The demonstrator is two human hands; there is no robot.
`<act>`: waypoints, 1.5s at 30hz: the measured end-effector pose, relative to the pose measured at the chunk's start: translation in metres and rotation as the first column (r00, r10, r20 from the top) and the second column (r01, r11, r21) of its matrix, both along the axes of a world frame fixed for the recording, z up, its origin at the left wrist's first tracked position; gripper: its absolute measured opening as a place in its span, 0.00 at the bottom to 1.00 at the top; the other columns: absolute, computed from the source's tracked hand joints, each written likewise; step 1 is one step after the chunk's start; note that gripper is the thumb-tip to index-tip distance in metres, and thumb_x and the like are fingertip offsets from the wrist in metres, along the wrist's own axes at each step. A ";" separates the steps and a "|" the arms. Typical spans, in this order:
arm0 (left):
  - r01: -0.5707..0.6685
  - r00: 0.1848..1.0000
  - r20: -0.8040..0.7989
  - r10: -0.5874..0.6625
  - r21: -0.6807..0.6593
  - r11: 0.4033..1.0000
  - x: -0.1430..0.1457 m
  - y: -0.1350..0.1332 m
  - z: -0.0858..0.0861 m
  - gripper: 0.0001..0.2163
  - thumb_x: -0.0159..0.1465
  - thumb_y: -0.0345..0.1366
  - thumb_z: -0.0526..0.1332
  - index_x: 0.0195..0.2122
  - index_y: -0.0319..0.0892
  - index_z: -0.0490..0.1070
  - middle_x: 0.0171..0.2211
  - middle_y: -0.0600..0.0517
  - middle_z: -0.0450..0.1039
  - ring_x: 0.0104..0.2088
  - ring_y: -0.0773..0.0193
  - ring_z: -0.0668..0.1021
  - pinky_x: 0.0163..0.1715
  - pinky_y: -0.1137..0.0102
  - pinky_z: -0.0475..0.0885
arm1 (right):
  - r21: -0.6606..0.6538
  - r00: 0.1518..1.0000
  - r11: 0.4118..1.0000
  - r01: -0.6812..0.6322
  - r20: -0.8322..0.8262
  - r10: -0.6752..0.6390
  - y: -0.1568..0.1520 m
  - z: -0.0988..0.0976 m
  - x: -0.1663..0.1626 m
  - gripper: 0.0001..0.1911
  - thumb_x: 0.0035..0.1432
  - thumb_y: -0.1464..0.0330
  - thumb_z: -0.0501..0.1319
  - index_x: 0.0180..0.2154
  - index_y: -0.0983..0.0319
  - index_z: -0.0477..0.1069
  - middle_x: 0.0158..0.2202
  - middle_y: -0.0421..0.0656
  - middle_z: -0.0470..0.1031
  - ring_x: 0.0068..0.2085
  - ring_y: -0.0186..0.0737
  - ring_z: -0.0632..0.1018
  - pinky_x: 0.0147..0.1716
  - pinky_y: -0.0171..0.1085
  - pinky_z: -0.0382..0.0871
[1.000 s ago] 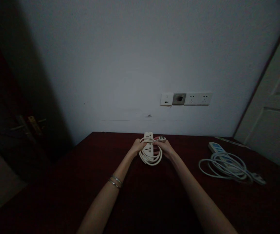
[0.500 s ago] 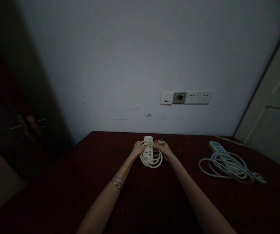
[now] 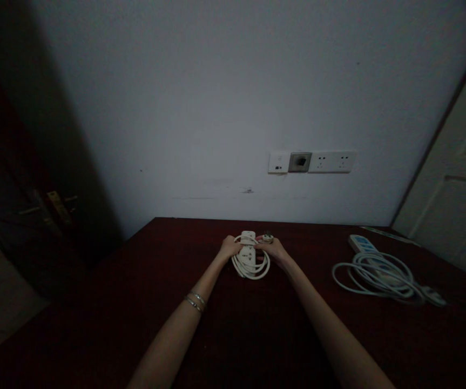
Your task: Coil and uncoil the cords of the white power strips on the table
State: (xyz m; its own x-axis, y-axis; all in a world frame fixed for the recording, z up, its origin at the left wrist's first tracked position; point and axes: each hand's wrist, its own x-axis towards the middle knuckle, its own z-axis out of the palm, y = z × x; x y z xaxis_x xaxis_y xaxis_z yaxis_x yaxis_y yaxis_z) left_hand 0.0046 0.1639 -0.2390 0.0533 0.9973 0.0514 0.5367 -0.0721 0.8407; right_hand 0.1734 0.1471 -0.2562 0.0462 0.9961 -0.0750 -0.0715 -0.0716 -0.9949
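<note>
A white power strip (image 3: 248, 255) with its cord (image 3: 252, 274) looped round it is held between my two hands at the middle of the dark red table (image 3: 200, 237). My left hand (image 3: 230, 248) grips its left side, thumb lying on top near the coils. On the right side, my right hand (image 3: 274, 248) is closed on the strip and cord, its thumb also on top. The plug (image 3: 267, 238) sticks up by the right fingers, pins pointing away from me. My fingers under the strip are mostly hidden.
To the right on the table lies a second power strip (image 3: 362, 244) with blue socket areas, under its own coiled cable (image 3: 382, 275). Wall sockets (image 3: 332, 161) are on the wall behind. A dark door with a handle (image 3: 58, 208) stands at left, a pale door (image 3: 463, 216) at right.
The far end of the power strip has tipped slightly lower and nearer to me. Both hands keep their hold. The view has shifted very slightly.
</note>
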 end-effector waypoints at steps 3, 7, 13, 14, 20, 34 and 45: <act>-0.002 1.000 0.006 0.002 -0.008 1.000 -0.001 0.002 0.000 0.05 0.47 0.31 0.64 0.17 0.35 0.72 0.12 0.53 0.62 0.26 0.61 0.74 0.26 0.73 0.65 | 0.043 0.999 0.999 -0.003 0.042 0.001 0.005 -0.002 0.003 0.19 0.29 0.76 0.69 0.31 0.65 0.73 0.21 0.38 0.74 0.22 0.35 0.74 0.20 0.35 0.71; 0.026 0.998 0.051 -0.024 -0.038 0.999 -0.002 0.002 0.005 0.05 0.46 0.29 0.64 0.16 0.36 0.71 0.10 0.54 0.61 0.24 0.62 0.74 0.24 0.74 0.65 | 0.106 0.998 0.994 -0.017 0.069 0.010 0.009 0.002 0.008 0.17 0.29 0.77 0.69 0.29 0.66 0.75 0.21 0.38 0.75 0.24 0.35 0.75 0.25 0.33 0.71; 0.223 0.946 0.267 -0.185 -0.121 0.967 -0.006 -0.007 0.035 0.05 0.52 0.30 0.61 0.27 0.33 0.74 0.16 0.52 0.68 0.19 0.68 0.72 0.24 0.72 0.68 | 0.175 0.998 0.983 -0.056 -0.015 0.060 0.000 0.028 0.003 0.27 0.38 0.71 0.67 0.45 0.63 0.71 0.24 0.39 0.76 0.22 0.35 0.75 0.23 0.35 0.72; 0.265 0.916 0.346 -0.204 -0.137 0.955 -0.007 -0.009 0.041 0.06 0.52 0.31 0.61 0.28 0.32 0.73 0.16 0.53 0.68 0.18 0.69 0.71 0.24 0.71 0.69 | 0.186 0.997 0.981 -0.059 -0.037 0.067 -0.003 0.033 0.002 0.27 0.40 0.70 0.67 0.46 0.62 0.70 0.26 0.39 0.77 0.23 0.35 0.75 0.24 0.35 0.73; 0.340 0.678 0.707 -0.202 -0.058 0.939 -0.005 -0.016 0.061 0.07 0.50 0.30 0.65 0.24 0.35 0.67 0.14 0.60 0.60 0.12 0.80 0.58 0.17 0.78 0.61 | 0.186 0.970 0.966 -0.181 -0.129 0.207 -0.020 0.050 0.003 0.24 0.38 0.70 0.69 0.41 0.64 0.72 0.29 0.42 0.77 0.25 0.36 0.76 0.24 0.34 0.72; 0.180 0.656 0.735 -0.173 0.070 0.981 0.006 -0.021 0.053 0.15 0.50 0.44 0.65 0.22 0.39 0.62 0.11 0.60 0.59 0.09 0.76 0.59 0.15 0.75 0.63 | 0.214 0.896 0.959 0.185 -0.438 -0.075 -0.018 0.042 -0.033 0.21 0.38 0.57 0.69 0.20 0.64 0.61 0.12 0.31 0.60 0.11 0.20 0.55 0.09 0.25 0.45; 0.142 0.637 0.755 -0.152 0.079 0.987 0.018 -0.025 0.053 0.24 0.53 0.59 0.56 0.18 0.42 0.55 0.09 0.64 0.45 0.08 0.78 0.51 0.08 0.77 0.46 | 0.031 0.789 0.942 0.334 -0.556 -0.262 -0.033 0.040 -0.056 0.26 0.42 0.54 0.64 0.19 0.58 0.48 0.10 0.27 0.44 0.12 0.23 0.47 0.09 0.29 0.39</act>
State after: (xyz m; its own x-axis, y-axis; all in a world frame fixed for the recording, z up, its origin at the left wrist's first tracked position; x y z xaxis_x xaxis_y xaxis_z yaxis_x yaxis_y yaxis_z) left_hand 0.0226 0.1384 -0.1861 0.1363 0.9789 0.1522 -0.3048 -0.1047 0.9467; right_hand 0.1176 0.1138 -0.2157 0.3307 0.9420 -0.0572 -0.5933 0.1603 -0.7888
